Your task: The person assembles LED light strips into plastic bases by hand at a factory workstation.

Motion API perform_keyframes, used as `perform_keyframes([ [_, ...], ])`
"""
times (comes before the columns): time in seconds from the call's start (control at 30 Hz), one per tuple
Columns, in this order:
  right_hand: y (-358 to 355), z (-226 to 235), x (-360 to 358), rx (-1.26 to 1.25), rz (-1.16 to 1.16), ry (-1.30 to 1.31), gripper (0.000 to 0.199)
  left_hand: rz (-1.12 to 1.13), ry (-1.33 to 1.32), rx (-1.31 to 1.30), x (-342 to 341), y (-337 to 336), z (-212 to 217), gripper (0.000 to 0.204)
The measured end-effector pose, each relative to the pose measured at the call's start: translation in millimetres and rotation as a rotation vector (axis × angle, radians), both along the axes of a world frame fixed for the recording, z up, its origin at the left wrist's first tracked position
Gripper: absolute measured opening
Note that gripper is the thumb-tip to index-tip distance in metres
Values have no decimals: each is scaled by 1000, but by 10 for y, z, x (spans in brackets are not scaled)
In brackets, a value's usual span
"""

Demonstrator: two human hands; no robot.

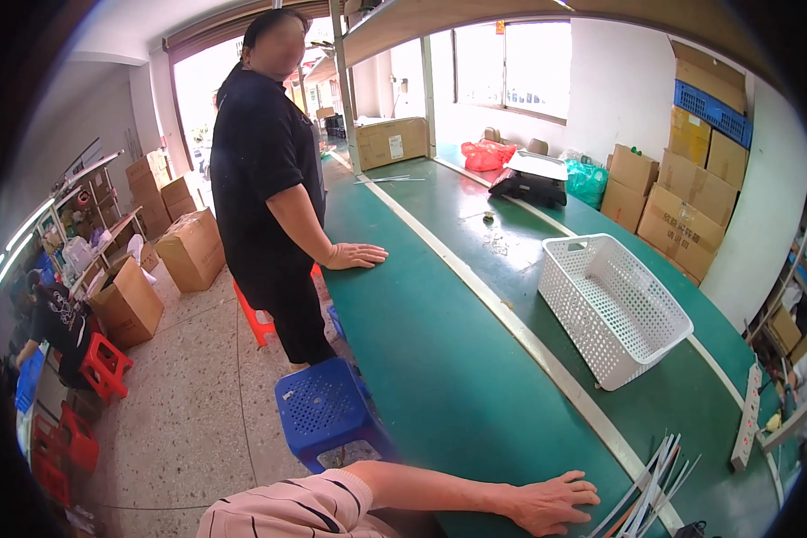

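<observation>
My left hand [554,504] rests palm down on the green tabletop [421,332], fingers spread and holding nothing. Its forearm, in a pink striped sleeve, reaches in from the lower left. Just right of my fingertips lies a loose bundle of thin white and grey strips [652,493], with an orange-brown one among them. My right hand is out of view. Farther along the table stands a white perforated plastic basket [614,309]; no contents show in it.
A person in black [264,170] stands at the table's left edge, one hand flat on it. A blue stool [318,399] is beside the table. Beyond are a black scale [531,179] and cardboard boxes [681,220]. A power strip [746,417] lies right.
</observation>
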State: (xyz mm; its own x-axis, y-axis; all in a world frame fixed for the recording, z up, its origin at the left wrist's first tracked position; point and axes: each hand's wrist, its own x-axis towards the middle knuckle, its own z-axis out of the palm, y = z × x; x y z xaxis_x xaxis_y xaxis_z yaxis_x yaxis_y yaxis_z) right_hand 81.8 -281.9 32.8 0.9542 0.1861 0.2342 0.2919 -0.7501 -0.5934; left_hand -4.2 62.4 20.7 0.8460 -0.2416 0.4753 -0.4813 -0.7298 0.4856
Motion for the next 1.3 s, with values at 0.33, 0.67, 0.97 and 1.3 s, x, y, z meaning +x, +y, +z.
perform_keyframes([
  [0.33,-40,-52,30,-26,31,-19,19,-7,32,-8,3,15,11,40],
  [0.67,-52,-32,9,21,21,18,17,-10,27,-10,-6,7,19,40],
  [0.97,-27,24,-5,-7,24,-33,16,-1,-13,-13,-16,-6,46,39],
  [1.3,-18,6,58,16,-15,89,18,-10,-6,-5,35,23,-48,41],
])
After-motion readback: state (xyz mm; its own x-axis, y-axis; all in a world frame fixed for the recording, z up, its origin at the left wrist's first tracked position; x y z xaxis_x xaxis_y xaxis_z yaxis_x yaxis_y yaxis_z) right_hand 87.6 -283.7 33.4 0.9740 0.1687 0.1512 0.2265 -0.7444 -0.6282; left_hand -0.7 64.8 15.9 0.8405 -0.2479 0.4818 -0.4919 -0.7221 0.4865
